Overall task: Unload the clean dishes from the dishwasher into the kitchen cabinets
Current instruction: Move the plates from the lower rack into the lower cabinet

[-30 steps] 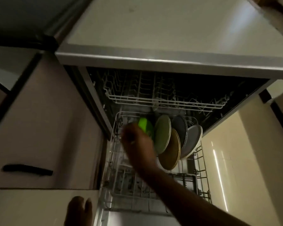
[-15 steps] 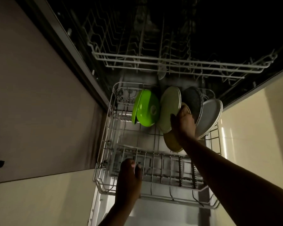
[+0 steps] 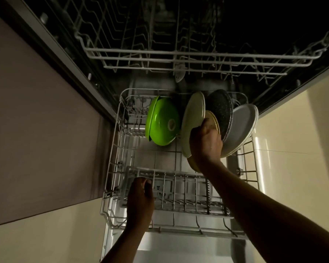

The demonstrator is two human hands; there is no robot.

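Note:
The dishwasher's lower rack [image 3: 113,149] is pulled out over the open door. At its far end stand a bright green bowl [image 3: 162,123], a pale green plate [image 3: 193,118], a yellow-brown plate [image 3: 213,118], a dark speckled plate [image 3: 221,109] and a light grey plate [image 3: 242,126]. My right hand [image 3: 205,142] grips the yellow-brown plate by its rim, between the pale green and speckled plates. My left hand [image 3: 141,201] rests on the rack's near left part, fingers curled over the wire of the cutlery section.
The upper rack [image 3: 188,54] sits pushed in above, holding no dishes that I can make out. A brown cabinet front [image 3: 36,120] flanks the left side. Cream floor tiles [image 3: 292,177] lie to the right. The open door's steel inner face [image 3: 179,247] is below the rack.
The view has tilted down and closer to the lower rack. My right hand moved from the green bowl to the yellow-brown plate and closed on it. My left hand came up onto the rack.

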